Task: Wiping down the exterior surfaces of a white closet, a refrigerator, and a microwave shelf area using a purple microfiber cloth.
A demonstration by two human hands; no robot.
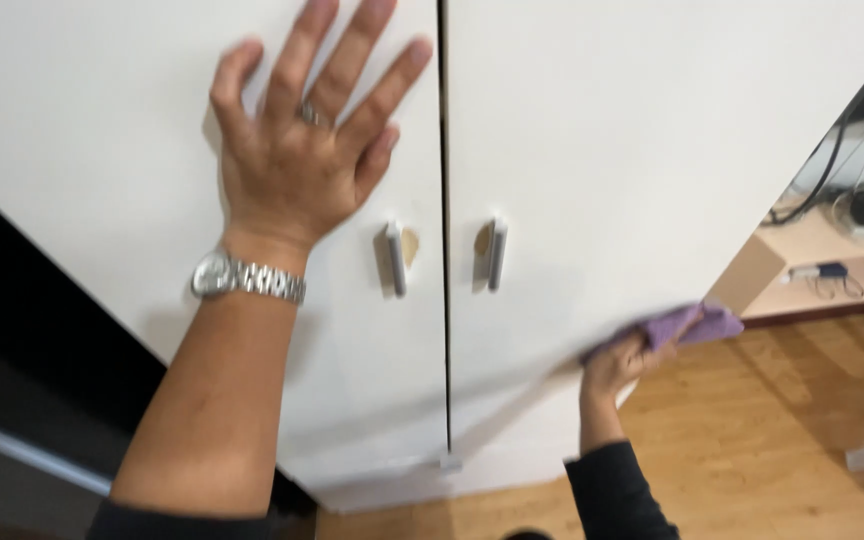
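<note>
So this is mid-wipe on a white cabinet (592,150) that fills most of the frame. The left hand (297,150), upper left of centre, is flat on the left door with fingers spread wide, holding nothing, just bracing; there's a ring on one finger and a silver wristwatch (244,276) below it. The right hand (620,362), lower right, is closed around a purple cloth (697,325), bunched up and pressed at the right door's outer edge, right where it meets the view of the wood floor (752,440). It's a bit blurred there, so I can't tell how much of the cloth is actually touching the door.

Two small grey handles (395,258) sit mid-frame either side of the door gap. I'd judge the next pass needs the cloth kept flat on the panel and steered around those handles, with the other palm steadying the doors
</note>
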